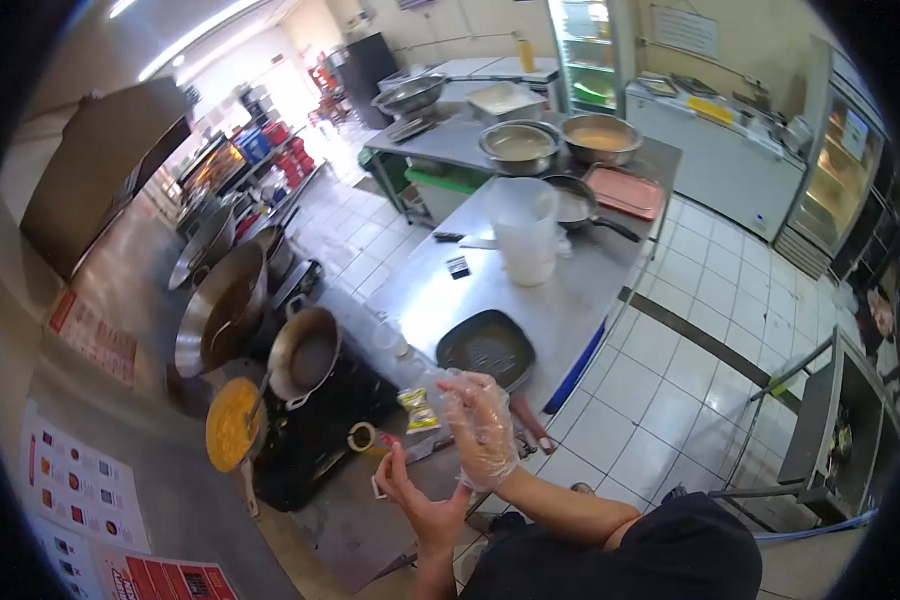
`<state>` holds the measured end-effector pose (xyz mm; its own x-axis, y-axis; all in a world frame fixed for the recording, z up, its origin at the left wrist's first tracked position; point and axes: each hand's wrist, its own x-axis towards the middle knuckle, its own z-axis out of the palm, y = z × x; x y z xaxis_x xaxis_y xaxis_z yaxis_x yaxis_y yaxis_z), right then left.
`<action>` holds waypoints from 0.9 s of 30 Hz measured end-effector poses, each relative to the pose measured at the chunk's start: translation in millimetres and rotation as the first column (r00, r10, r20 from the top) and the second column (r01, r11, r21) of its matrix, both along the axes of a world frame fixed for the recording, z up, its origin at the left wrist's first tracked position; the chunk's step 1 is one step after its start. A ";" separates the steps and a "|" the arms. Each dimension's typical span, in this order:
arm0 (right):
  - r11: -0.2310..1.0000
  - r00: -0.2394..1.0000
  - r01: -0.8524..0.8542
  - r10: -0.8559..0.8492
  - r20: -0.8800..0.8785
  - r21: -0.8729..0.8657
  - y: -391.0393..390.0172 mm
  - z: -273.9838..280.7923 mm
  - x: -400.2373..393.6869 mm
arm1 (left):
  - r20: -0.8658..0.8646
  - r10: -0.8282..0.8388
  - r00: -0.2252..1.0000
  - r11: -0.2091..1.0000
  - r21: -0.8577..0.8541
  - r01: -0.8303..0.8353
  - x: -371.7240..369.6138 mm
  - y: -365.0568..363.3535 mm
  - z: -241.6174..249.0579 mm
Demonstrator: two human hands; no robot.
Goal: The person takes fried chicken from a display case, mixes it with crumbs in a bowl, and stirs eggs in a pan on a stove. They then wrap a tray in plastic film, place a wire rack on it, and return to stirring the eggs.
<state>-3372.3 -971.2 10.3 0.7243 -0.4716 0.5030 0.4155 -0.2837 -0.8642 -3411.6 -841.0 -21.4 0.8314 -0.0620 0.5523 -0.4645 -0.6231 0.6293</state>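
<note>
Transparent plastic covers our right hand [486, 425]: it is a thin, loose glove [485, 470], and it is the thing nearest to both our hands. We take twelve o'clock as the top of the head view. Seen from our bare left hand [428, 512], the glove lies toward one o'clock, and its open cuff is just beside the left thumb, at about three o'clock from the thumb tip. We cannot tell if the thumb touches the plastic or only comes near it

The long axis of the glove follows the right hand, from the cuff near half past five up to the finger ends near half past eleven. The right forearm leaves the cuff toward four o'clock, while the left forearm goes down toward six. So the left hand is the free one closest to the cuff, and it stands on the thumb side of it, as we judge

The left fingers are released and spread, with no object between them. The right fingers are softly bent inside the plastic, and we see nothing grasped there. From the glove, a dark square pan [487, 348] is at twelve o'clock on the worktop [425, 275], and a yellow packet [419, 410] is near ten o'clock
</note>
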 end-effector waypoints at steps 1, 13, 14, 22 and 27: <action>1.000 1.000 0.022 -0.022 0.006 0.006 -17.7 -1.8 -8.6 | 0.036 -0.030 0.999 0.999 -0.018 0.031 -1.0 -19.2 2.5; 0.958 0.956 0.283 -0.286 0.066 0.048 -170.7 -29.1 -109.6 | 0.251 -0.253 0.934 0.955 -0.089 0.283 -15.2 -245.5 -3.8; 0.924 0.924 0.378 -0.380 0.034 0.061 -180.1 -34.0 -109.9 | 0.294 -0.246 0.923 0.957 -0.080 0.281 -15.0 -261.6 -1.6; 0.912 0.913 0.407 -0.407 -0.019 0.050 -236.2 -57.9 -103.7 | 0.152 -0.341 0.928 0.913 -0.181 0.366 7.8 -341.4 -16.5; 0.943 0.944 0.326 -0.328 -0.019 -0.070 -265.6 -74.5 -79.6 | 0.027 -0.303 0.953 0.925 -0.231 0.301 30.7 -368.8 -29.1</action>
